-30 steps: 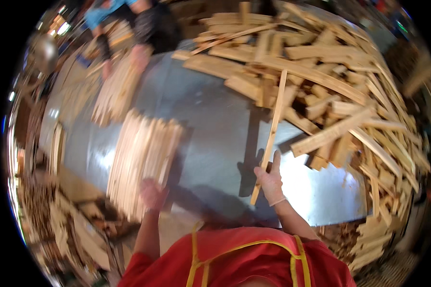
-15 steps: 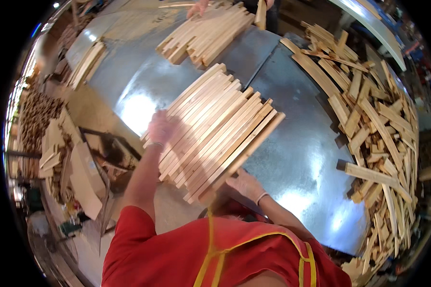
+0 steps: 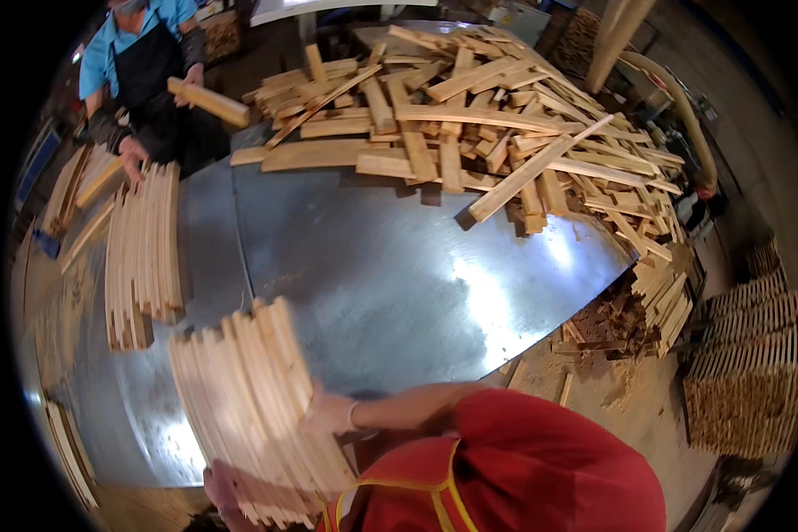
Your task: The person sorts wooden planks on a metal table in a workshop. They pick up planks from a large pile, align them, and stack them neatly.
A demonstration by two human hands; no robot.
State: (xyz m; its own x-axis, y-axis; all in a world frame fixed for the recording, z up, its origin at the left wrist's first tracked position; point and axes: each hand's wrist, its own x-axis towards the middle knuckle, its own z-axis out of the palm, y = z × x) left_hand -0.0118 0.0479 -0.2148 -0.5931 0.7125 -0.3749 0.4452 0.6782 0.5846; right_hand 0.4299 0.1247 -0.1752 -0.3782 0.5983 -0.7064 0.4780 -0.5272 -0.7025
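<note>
A row of pale wooden strips (image 3: 248,390), laid side by side with uneven ends, is at the near edge of the metal table. My left hand (image 3: 220,486) grips its lower left side, fingers partly hidden. On the opposite side my right hand (image 3: 331,412) presses against the outermost strip, so the row is squeezed between both hands. The near ends of the strips reach down to my apron and are partly covered by it. Farther off to the left, a second row of strips (image 3: 144,253) rests on the metal table (image 3: 363,266).
A large heap of loose wood pieces (image 3: 470,115) covers the table's far side. Across the table a co-worker in a blue shirt (image 3: 142,71) holds a wood block (image 3: 211,102) and touches the second row. Stacked slats (image 3: 749,381) stand on the floor at right.
My view has swung to the right, so the heap now fills the far side. The strips in my hands have come closer to my body, over the table's near edge.
</note>
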